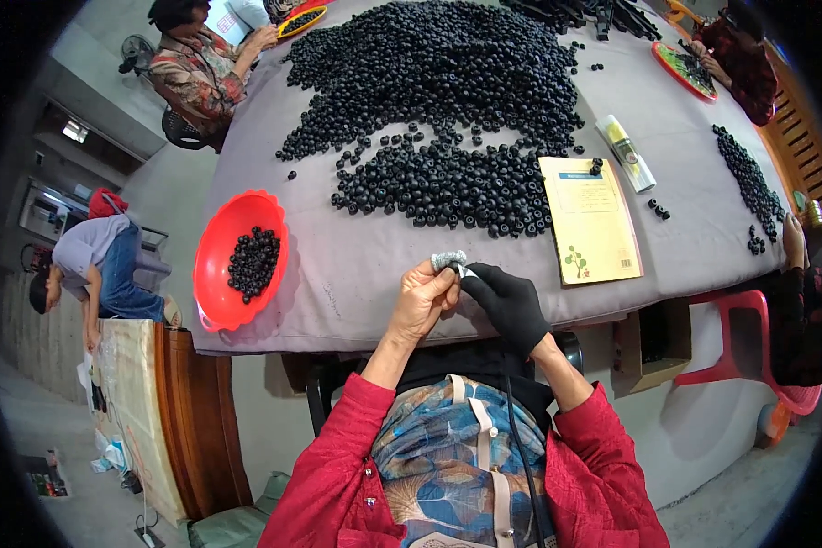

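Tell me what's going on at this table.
The bare left hand pinches a small pale-grey piece, with the black-gloved right hand close against it; what the piece is, I can't tell. Beyond them, a big pile of black beads covers much of the table. A red bowl with more beads sits left, a yellow booklet right. Another person is at the far left.

Table (pixel 338 265): bead heap (pixel 438 100) at centre, reaching toward far side. Bowl (pixel 212 260), front left of heap; beads (pixel 253 263) inside. Notebook (pixel 594 228), right of heap's near end. Tube (pixel 625 152), beside notebook's far right corner. Bead strip (pixel 749 178), along right edge.
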